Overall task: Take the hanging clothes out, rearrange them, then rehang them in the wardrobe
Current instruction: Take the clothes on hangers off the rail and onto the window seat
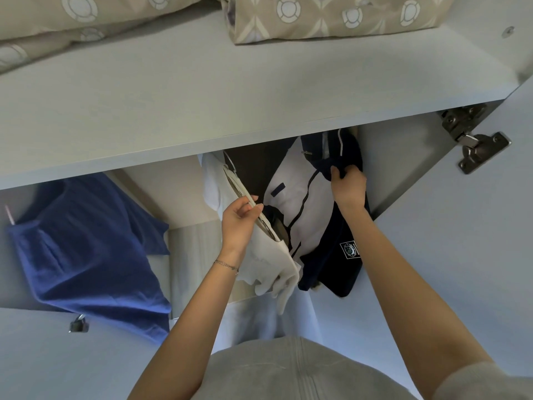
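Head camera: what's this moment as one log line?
left grip: holds white garment | right grip: holds navy jacket | blue shirt: hangs left

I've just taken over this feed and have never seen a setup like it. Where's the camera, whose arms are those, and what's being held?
There is no machine here. A person wears one wide-angle camera on the head, so you look forward and down along their two bare arms into an open wardrobe.

The left hand pinches the collar edge of a white garment. The right hand grips dark fabric near the top of a navy-and-white jacket beside it. Further left hangs a blue garment, touched by neither hand.

Above the clothes runs a pale shelf with patterned bedding on it. The metal piece at the right is a door hinge. The rail and most of the hangers are hidden under the shelf.
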